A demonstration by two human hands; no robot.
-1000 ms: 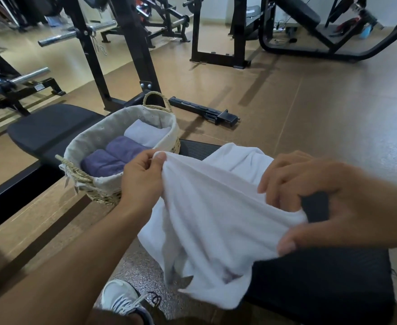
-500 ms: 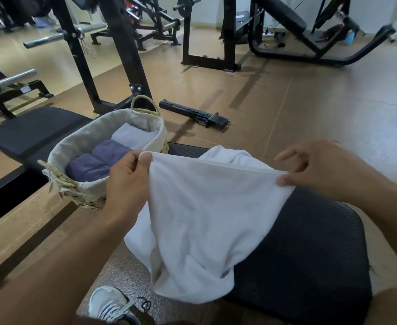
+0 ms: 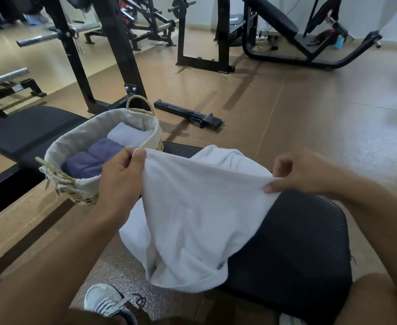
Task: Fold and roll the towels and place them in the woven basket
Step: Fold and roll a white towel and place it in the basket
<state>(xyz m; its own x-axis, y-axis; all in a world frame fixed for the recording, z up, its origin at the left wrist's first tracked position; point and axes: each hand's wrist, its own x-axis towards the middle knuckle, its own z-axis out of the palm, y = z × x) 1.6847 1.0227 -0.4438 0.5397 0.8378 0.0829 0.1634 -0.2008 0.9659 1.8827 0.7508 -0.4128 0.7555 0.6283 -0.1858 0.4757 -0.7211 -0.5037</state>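
A white towel point(image 3: 192, 214) hangs spread between my two hands above a black padded bench point(image 3: 293, 249). My left hand point(image 3: 120, 181) pinches its upper left corner with thumb and fingers. My right hand point(image 3: 303, 172) pinches the upper right edge. The towel's lower part droops over the bench's left side. To the left stands the woven basket point(image 3: 75, 193) with a pale fabric liner. Inside it lie two rolled purple towels point(image 3: 92, 158) and one rolled white towel point(image 3: 128, 136).
The basket stands on the floor between my bench and another black bench point(image 3: 28, 130) at the left. A rack upright point(image 3: 120, 57) rises behind the basket, and a black bar piece point(image 3: 188, 114) lies on the floor. My shoe point(image 3: 106, 301) is below.
My right hand slid out along the towel's top edge to the right, and the towel is now stretched wider between both hands. The left hand kept its hold.
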